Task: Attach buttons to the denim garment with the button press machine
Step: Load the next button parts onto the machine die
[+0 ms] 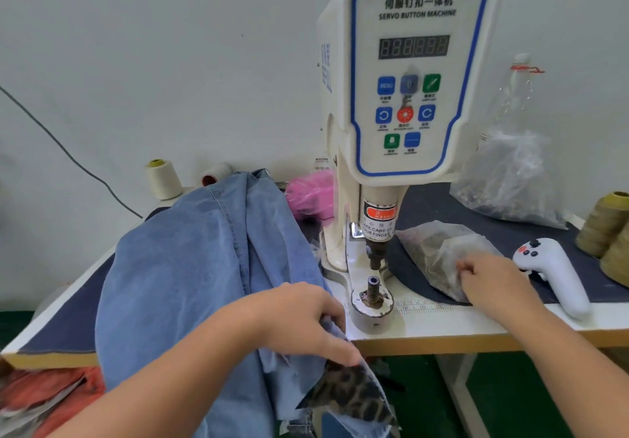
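Observation:
A light blue denim garment [190, 267] lies heaped on the table's left side and hangs over the front edge. My left hand [306, 318] grips a fold of it just left of the machine's lower die [373, 293]. The white servo button machine [408, 97] stands at the centre, its upper punch [376, 254] raised above the die. My right hand [490, 279] reaches into a clear plastic bag of buttons [439, 254] to the right of the die, with its fingertips curled inside the bag; I cannot see a button in them.
A white handheld controller [558, 274] lies right of the bag. A larger plastic bag [510, 175], olive thread cones [606, 226], a cream spool [163, 179] and pink material [309, 192] stand further back. Orange cloth [44, 400] lies below the table's left edge.

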`<action>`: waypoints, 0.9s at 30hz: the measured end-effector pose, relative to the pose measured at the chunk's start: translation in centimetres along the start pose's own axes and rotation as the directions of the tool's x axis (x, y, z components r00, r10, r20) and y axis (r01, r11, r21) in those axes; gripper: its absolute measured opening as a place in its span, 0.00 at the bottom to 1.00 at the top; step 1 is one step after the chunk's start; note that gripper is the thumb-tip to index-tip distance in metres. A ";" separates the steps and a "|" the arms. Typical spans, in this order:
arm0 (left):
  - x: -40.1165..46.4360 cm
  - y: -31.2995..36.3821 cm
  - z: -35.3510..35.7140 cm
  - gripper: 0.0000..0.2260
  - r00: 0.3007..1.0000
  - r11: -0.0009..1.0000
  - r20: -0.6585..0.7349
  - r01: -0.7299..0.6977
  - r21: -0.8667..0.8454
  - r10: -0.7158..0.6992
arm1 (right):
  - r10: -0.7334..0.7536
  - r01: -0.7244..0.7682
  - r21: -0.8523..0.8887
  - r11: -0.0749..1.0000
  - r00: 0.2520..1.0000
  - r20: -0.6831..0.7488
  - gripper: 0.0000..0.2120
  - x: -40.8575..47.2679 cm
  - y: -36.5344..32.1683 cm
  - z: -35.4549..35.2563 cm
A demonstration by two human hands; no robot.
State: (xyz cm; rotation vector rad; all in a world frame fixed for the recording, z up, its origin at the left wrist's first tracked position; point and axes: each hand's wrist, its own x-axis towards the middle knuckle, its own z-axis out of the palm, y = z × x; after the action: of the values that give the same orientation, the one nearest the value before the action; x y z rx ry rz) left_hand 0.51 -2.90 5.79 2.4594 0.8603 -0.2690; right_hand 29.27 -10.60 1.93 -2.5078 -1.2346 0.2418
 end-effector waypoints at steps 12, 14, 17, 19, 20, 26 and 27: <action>4.1 -5.4 -1.1 0.16 0.912 0.889 -0.345 -0.042 0.456 0.221 | 0.010 -0.012 -0.073 0.997 1.000 -0.026 0.07 0.9 0.5 0.8; 4.0 -6.0 -1.5 0.18 0.829 0.854 -0.434 -0.095 0.512 0.352 | 0.004 -0.010 -0.119 0.993 0.999 -0.049 0.08 0.9 0.7 1.3; 3.1 -6.8 -2.2 0.19 0.749 0.815 -0.533 -0.018 0.579 0.395 | 0.022 -0.033 -0.118 0.993 0.995 -0.094 0.11 0.9 0.7 1.9; 2.6 -8.0 -2.7 0.20 0.886 0.755 -0.434 0.170 0.633 0.164 | 0.030 -0.039 -0.068 0.997 0.991 -0.127 0.12 0.9 0.8 2.1; 2.5 -8.4 -2.8 0.21 0.926 0.716 -0.378 0.263 0.646 0.000 | 0.033 -0.039 -0.040 0.998 0.990 -0.138 0.11 0.9 0.9 2.1; 3.2 -6.9 -2.9 0.02 0.901 0.778 -0.301 0.425 0.462 -0.314 | 0.031 -0.016 0.084 0.996 0.984 -0.178 0.10 0.9 1.1 2.1; 3.6 -6.5 -2.9 0.06 0.901 0.789 -0.294 0.426 0.443 -0.321 | 0.020 -0.003 0.092 0.996 0.982 -0.189 0.11 0.9 1.0 2.1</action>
State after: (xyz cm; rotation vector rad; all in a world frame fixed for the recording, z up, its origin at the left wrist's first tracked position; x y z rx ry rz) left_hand -0.75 4.82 4.36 2.7980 1.5473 -0.4316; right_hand 29.95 -10.03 -0.39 -2.3976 -1.1085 0.0581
